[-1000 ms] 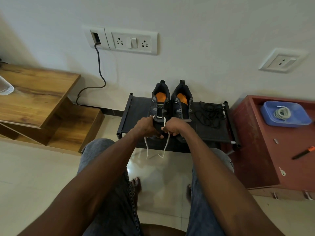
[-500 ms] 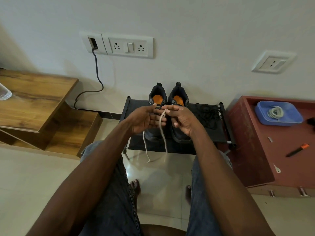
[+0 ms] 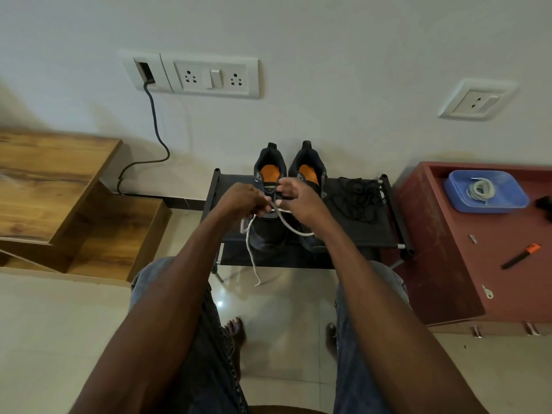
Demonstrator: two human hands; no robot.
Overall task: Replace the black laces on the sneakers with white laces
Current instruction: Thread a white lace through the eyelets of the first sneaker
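Note:
Two dark sneakers with orange insoles stand side by side on a low black rack [image 3: 373, 234], the left sneaker [image 3: 267, 234] and the right sneaker [image 3: 309, 165]. A white lace [image 3: 251, 255] runs through the left sneaker. My left hand [image 3: 243, 200] pinches one strand, whose end hangs down past the rack's front. My right hand [image 3: 294, 198] holds the other strand, which curves under its wrist. A heap of black laces [image 3: 357, 198] lies on the rack to the right. A second coiled white lace [image 3: 479, 189] sits in a blue tray [image 3: 513, 201].
A red cabinet [image 3: 448, 264] at the right carries the blue tray, an orange-handled tool [image 3: 521, 255] and small bits. Wooden furniture [image 3: 59, 186] stands at the left. A cable [image 3: 149, 144] hangs from wall sockets [image 3: 209, 76]. My knees and bare feet are on the tiled floor.
My hands rose from the sneaker's toe toward its tongue and drew apart; the right strand now curves under my right wrist. The camera view shifted slightly.

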